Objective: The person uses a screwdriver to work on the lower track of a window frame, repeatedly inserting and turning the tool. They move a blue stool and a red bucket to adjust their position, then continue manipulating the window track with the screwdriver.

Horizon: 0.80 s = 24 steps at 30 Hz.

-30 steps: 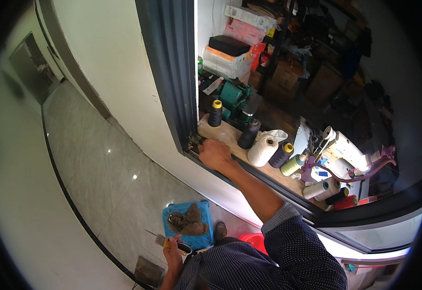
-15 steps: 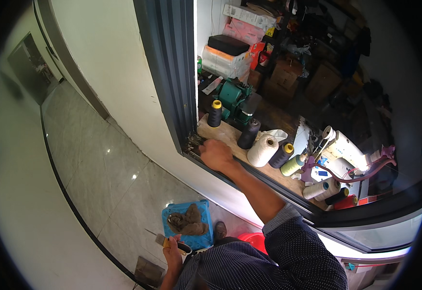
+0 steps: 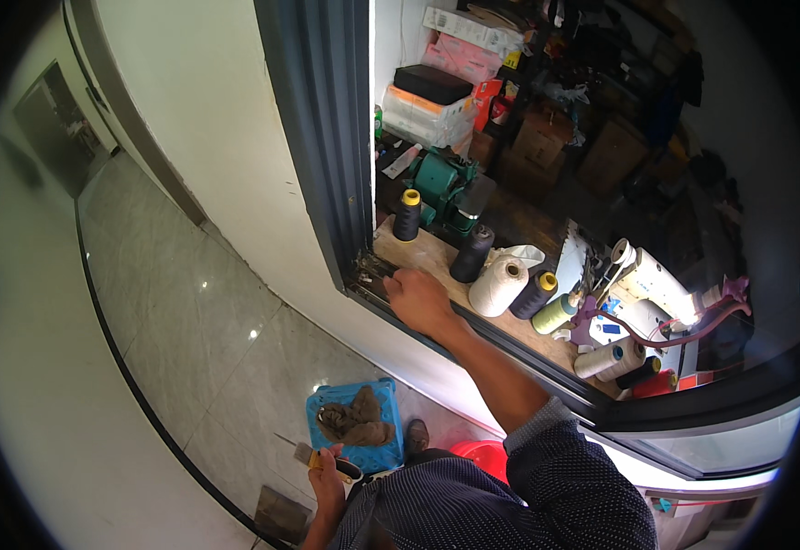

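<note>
Reaching over the lower window track, the person's right hand is curled, fingertips down in the channel; from where I stand I can't tell whether they pinch anything. Just beyond them, loose grit lies in the corner of the dark frame. Lower down, the left hand is closed around a brush, bristles pointing away from the body. I'd judge the step in hand to be working by finger at that dirty corner; the next move calls for getting the fingertips under the grit, clear of the thread cones. Those, a white cone among them, stand close by on the worktop inside. Below the sill, a brown cloth rests on a blue stool, near a red bucket.
</note>
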{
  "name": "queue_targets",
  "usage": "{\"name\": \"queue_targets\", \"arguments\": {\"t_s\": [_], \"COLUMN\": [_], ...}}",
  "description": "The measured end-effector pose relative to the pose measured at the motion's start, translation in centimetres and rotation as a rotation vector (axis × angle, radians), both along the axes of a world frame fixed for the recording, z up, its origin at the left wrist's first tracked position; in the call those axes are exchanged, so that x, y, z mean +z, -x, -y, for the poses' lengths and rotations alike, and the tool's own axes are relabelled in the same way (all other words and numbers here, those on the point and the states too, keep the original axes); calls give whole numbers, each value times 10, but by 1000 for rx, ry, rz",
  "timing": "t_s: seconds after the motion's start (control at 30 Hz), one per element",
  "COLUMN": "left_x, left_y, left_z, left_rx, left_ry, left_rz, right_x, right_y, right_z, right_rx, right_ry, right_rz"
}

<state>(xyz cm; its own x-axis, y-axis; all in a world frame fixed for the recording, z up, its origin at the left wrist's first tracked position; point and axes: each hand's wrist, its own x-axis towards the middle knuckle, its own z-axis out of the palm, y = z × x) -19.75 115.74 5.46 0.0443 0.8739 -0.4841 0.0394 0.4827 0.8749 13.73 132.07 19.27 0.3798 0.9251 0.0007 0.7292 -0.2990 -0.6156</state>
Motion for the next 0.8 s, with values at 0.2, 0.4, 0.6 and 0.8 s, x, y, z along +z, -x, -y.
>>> {"name": "queue_targets", "arguments": {"t_s": [0.2, 0.4, 0.6, 0.8], "left_x": [-4, 4, -3, -7], "left_y": [2, -7, 0, 3], "left_z": [1, -2, 2, -1], "left_rx": [0, -30, -2, -18], "left_ry": [2, -2, 20, 11], "left_rz": [-2, 20, 6, 6], "right_x": [3, -37, -10, 3], "right_y": [49, 99, 57, 6], "right_z": [27, 25, 43, 46], "right_rx": [112, 257, 94, -68], "right_ry": [-23, -71, -113, -47], "right_rz": [-3, 14, 50, 68]}}
